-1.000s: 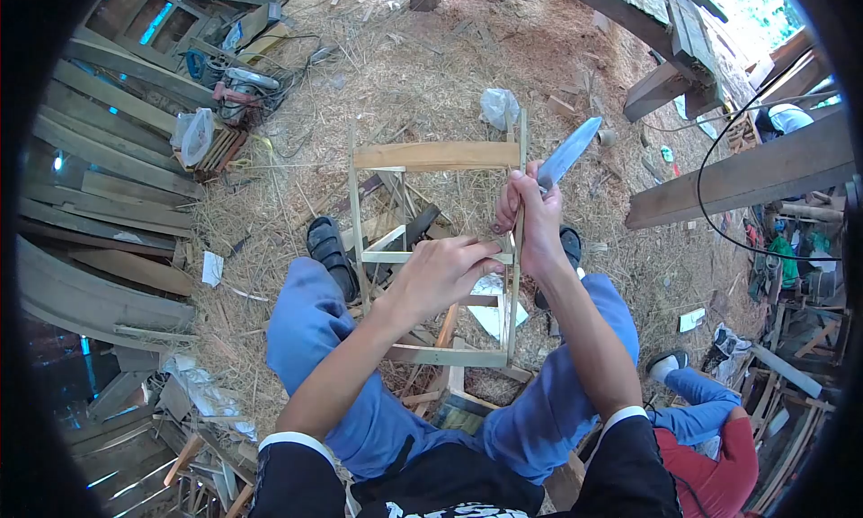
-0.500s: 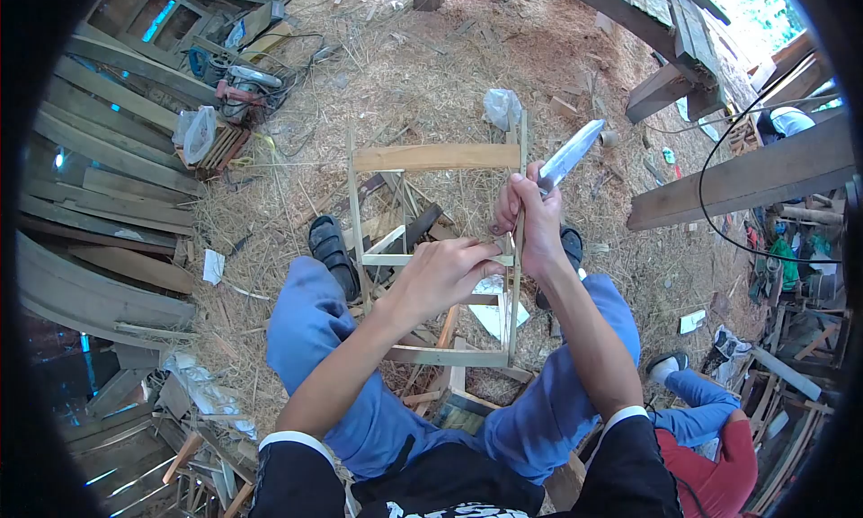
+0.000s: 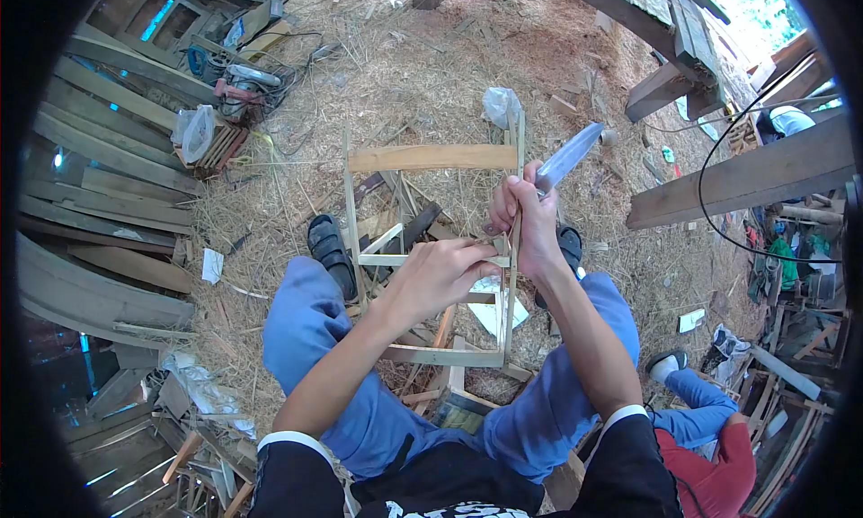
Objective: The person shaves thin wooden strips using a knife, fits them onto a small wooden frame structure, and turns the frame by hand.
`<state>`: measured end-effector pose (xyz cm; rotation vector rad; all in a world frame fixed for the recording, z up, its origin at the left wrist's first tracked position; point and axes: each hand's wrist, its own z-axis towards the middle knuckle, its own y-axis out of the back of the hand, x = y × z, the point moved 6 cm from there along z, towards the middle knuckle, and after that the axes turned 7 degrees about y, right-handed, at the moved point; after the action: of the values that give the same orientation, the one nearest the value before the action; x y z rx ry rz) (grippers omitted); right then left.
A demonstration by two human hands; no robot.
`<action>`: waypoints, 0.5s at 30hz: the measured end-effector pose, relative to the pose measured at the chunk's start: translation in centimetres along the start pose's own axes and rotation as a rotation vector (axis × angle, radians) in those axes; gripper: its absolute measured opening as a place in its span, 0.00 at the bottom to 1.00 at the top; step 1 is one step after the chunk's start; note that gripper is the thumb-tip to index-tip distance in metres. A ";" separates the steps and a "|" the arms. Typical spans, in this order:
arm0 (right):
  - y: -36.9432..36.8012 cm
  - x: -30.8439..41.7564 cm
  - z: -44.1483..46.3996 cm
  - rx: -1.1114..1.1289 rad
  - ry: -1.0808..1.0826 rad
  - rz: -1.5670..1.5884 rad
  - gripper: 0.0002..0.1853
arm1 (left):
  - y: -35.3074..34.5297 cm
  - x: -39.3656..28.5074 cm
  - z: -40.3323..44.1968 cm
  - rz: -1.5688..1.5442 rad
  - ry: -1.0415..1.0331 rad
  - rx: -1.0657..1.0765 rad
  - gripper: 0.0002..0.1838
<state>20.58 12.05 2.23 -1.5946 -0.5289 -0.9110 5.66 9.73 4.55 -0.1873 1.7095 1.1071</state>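
A light wooden frame with several crossbars stands between my knees. My right hand is closed round the handle of a knife, its wide blade pointing up and to the right, beside the frame's right upright. My left hand lies over the middle crossbar, its fingers pinched at the crossbar's right end near the upright. Whatever small piece may be between those fingertips is too hidden to make out.
Stacked boards line the left side, with power tools at the upper left. Thick beams cross the right. A person in a red top sits at the lower right. Wood scraps and straw cover the ground.
The wooden frame has shifted slightly to the left, and the knife blade has dipped and turned a little. Both hands keep nearly the same places.
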 end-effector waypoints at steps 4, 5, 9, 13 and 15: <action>0.1 0.0 0.0 -0.002 0.003 0.022 0.12 | 0.1 -0.2 0.0 0.009 0.002 0.005 0.13; 0.1 0.0 -0.1 0.000 0.000 0.022 0.12 | 0.2 -0.3 0.0 0.010 0.003 0.006 0.14; 0.0 -0.1 0.0 0.016 -0.002 0.036 0.12 | 0.1 -0.1 -0.1 0.016 -0.001 0.003 0.14; -0.1 0.0 -0.1 0.033 0.002 0.043 0.12 | 0.2 -0.4 -0.1 0.002 -0.010 -0.004 0.14; -0.3 0.2 -0.3 0.033 0.000 0.046 0.12 | 0.2 -0.5 -0.2 -0.005 -0.010 -0.004 0.14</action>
<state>20.39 11.76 2.60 -1.5706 -0.5033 -0.8634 5.64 9.51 5.03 -0.1876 1.6972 1.1059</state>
